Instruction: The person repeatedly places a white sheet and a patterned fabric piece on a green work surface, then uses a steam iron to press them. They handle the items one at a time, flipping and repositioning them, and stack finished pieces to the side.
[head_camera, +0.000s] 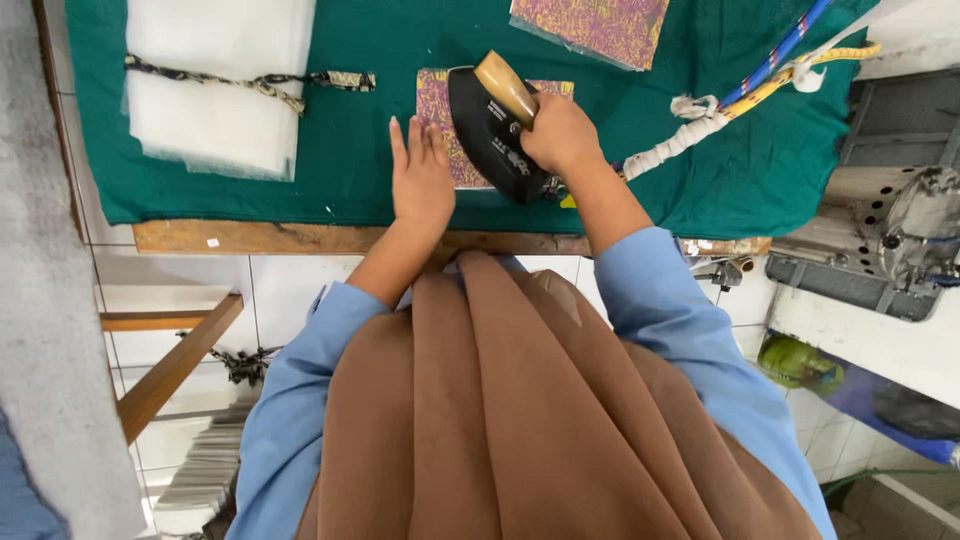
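Now the right hand (562, 132) is closed around the wooden handle of the black iron (490, 135), resting on the patterned cloth (445, 125) near the worktop's front edge; just beside it the left hand (421, 175) lies flat, fingers spread, pinning that cloth.

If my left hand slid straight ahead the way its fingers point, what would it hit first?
Probably nothing solid: the left hand points up the green cloth, with the patterned fabric piece and black iron just beside its fingertips, so it might graze that fabric's edge.
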